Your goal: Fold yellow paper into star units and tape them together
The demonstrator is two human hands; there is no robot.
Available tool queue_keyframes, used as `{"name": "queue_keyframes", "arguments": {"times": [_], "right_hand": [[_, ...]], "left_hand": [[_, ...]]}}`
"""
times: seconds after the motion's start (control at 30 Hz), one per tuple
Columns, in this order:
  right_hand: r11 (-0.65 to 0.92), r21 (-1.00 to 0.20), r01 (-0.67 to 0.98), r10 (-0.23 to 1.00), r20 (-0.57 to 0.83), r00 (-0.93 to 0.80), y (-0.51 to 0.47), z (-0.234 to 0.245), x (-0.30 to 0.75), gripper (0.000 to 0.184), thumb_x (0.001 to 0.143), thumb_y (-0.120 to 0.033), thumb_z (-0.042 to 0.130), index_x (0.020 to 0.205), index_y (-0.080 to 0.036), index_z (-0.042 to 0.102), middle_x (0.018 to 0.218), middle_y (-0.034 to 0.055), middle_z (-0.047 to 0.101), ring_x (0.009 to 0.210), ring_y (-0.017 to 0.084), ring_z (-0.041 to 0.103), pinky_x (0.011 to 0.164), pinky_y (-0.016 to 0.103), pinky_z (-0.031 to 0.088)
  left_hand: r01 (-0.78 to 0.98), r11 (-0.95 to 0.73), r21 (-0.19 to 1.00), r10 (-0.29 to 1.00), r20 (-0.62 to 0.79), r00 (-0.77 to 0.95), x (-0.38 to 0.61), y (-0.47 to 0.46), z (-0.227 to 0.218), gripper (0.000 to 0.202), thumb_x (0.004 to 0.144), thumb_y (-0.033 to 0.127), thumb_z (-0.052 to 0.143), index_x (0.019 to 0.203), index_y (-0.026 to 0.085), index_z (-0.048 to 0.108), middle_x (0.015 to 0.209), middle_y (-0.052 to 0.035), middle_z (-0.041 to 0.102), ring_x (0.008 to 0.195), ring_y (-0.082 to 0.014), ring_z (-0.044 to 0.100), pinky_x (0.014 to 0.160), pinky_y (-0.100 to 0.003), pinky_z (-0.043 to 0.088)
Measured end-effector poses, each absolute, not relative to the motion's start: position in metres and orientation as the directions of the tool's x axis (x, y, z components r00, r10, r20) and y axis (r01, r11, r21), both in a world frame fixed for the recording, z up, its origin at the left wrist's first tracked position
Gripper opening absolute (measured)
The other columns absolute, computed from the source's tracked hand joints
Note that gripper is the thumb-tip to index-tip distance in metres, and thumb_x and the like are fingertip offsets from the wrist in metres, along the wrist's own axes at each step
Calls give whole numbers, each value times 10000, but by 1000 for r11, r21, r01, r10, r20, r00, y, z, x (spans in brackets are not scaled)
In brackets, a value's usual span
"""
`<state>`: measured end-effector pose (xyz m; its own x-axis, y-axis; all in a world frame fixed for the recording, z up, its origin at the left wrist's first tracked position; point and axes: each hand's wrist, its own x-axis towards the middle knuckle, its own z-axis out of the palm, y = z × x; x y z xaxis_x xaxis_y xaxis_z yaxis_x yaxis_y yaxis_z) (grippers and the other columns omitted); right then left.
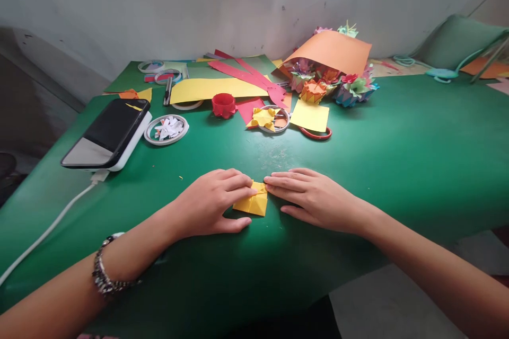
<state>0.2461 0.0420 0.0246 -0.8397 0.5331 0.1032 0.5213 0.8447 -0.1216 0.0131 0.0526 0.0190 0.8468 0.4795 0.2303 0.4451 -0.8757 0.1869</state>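
A small folded piece of yellow paper [251,205] lies flat on the green tabletop [222,265], close to its front edge. Creases and small flaps show on it. My left hand [217,198] rests over its left and upper part, fingers stretched out on the paper and thumb apart below. From the other side my right hand [314,197] lies flat, its fingertips touching the paper's upper right corner. Both hands are open, and the fingers of the left hide part of the paper.
Left are a power bank [107,132] with a white cable [51,228] and a tape roll [166,130] holding paper scraps. Behind the hands lie a red paper ring [223,105], a yellow folded star [265,117], a yellow square [310,115], red-handled scissors [318,135] and paper flowers [353,89].
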Motion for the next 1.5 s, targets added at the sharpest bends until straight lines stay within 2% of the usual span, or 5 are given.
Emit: {"name": "queue_keyframes", "arguments": {"times": [0.23,0.87,1.1,1.3,1.5], "right_hand": [[647,-484,590,749,258,-610,45,19,227,159,814,-220,495,846,-165,641,931,52,653,868,151,573,782,306,462],[567,-510,646,821,290,-492,41,13,211,47,745,-158,579,702,-159,599,809,46,619,777,153,533,700,292,449],[489,-490,722,872,305,-384,30,14,203,100,723,-106,575,651,-166,607,759,32,634,723,145,550,658,268,448],[480,-488,729,877,296,-379,27,17,201,109,748,-124,537,688,-163,619,767,44,633,735,151,560,665,275,453],[467,-556,688,884,308,-352,24,20,208,104,776,-185,522,746,-171,621,775,36,623,726,141,560,649,271,456]], "left_hand": [[452,-856,251,510,267,818,19,52,21,240,795,288,457,935,137,580,930,-75,611,860,-174,554,744,-289,464],[445,-892,87,449,297,843,26,46,22,194,792,208,406,829,158,590,863,-53,628,812,-176,571,707,-299,465],[485,-851,201,524,286,802,26,45,24,106,744,225,439,767,162,521,858,-50,618,785,-167,562,687,-286,464],[508,-778,368,608,238,758,23,48,24,261,750,244,467,988,142,495,991,-80,567,900,-172,521,777,-298,452],[594,-741,313,666,232,709,32,44,23,232,755,251,496,970,172,524,1003,-54,567,880,-177,500,797,-326,438]]}}
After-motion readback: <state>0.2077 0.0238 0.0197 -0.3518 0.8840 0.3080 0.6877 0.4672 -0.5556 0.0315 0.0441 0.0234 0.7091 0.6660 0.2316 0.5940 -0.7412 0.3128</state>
